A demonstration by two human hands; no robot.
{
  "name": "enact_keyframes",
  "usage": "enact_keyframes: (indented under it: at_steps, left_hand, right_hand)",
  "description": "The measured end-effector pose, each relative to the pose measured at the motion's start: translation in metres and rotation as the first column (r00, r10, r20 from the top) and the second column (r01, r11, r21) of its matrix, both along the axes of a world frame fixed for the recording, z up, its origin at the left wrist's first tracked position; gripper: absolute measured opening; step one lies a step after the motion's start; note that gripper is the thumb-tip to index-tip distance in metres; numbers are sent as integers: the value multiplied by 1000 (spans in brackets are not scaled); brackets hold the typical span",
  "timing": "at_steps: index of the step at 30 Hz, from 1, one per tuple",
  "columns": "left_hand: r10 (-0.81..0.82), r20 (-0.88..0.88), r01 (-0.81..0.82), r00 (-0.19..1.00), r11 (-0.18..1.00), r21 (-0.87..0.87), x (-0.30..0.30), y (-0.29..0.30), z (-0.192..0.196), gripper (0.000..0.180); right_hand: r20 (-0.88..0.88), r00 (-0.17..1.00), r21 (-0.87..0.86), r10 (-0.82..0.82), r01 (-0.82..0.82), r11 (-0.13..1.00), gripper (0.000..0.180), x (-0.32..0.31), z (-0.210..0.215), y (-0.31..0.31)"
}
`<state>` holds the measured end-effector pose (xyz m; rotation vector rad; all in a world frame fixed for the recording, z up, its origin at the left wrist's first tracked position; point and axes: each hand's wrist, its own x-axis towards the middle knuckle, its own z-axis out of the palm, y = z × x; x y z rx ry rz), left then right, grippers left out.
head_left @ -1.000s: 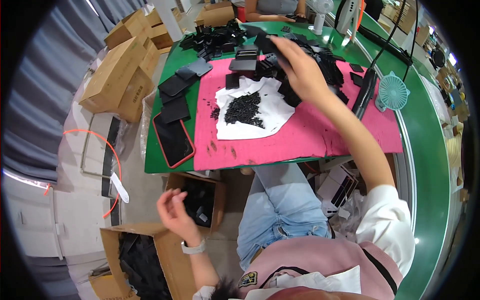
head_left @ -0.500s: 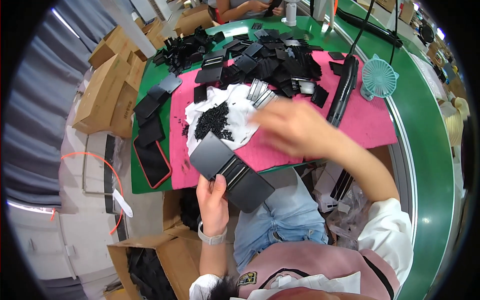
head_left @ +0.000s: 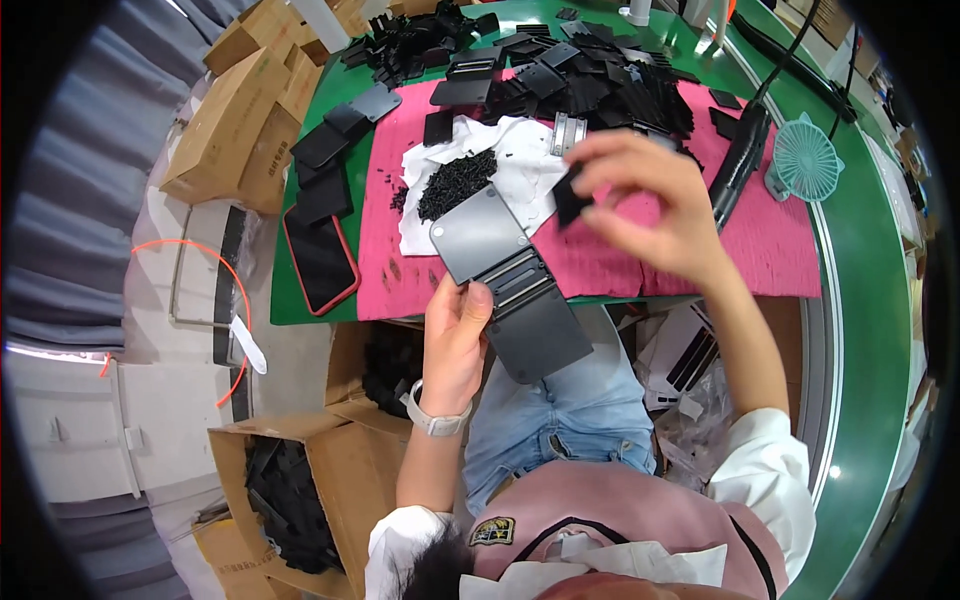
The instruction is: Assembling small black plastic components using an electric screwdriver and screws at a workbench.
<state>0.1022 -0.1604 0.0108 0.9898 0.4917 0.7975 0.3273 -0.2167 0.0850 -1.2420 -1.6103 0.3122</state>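
Note:
My left hand point(head_left: 458, 330) grips a black hinged two-plate piece point(head_left: 543, 335) over my lap, thumb at its middle, where shiny metal rods run between the flat plates. To its right, my right hand point(head_left: 655, 205) is raised over the pink mat, with thumb and fingers curved around a small black plate point(head_left: 571, 198). Part of that plate is hidden by the fingers. Beyond the hinged piece, a heap of tiny black parts point(head_left: 458, 183) lies on a white cloth point(head_left: 525, 145). Silvery metal strips point(head_left: 568, 133) rest at the cloth's far right edge.
Black plates point(head_left: 590, 90) are piled across the far side of the pink mat point(head_left: 765, 265). A black power screwdriver point(head_left: 738, 165) and a teal fan point(head_left: 805, 160) stand at right. A red-edged phone point(head_left: 320, 262) lies at left. Below left, a cardboard box point(head_left: 365, 490) holds black parts.
The view has shifted, so the table appears higher. My right hand has drawn back from the metal strips, and a small black plate now shows at its fingers. My left hand keeps the hinged piece.

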Motion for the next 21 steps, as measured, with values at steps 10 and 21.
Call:
enact_keyframes:
  at_steps: [10, 21]
  left_hand:
    - [-85, 63, 86, 994, 996, -10, 9, -3, 1, 52]
    - [-48, -32, 51, 998, 996, 74, 14, -4, 0, 50]
  right_hand:
    - [-12, 997, 138, 80, -77, 987, 11, -19, -32, -15]
    - [22, 993, 12, 113, -113, 994, 25, -21, -35, -15]
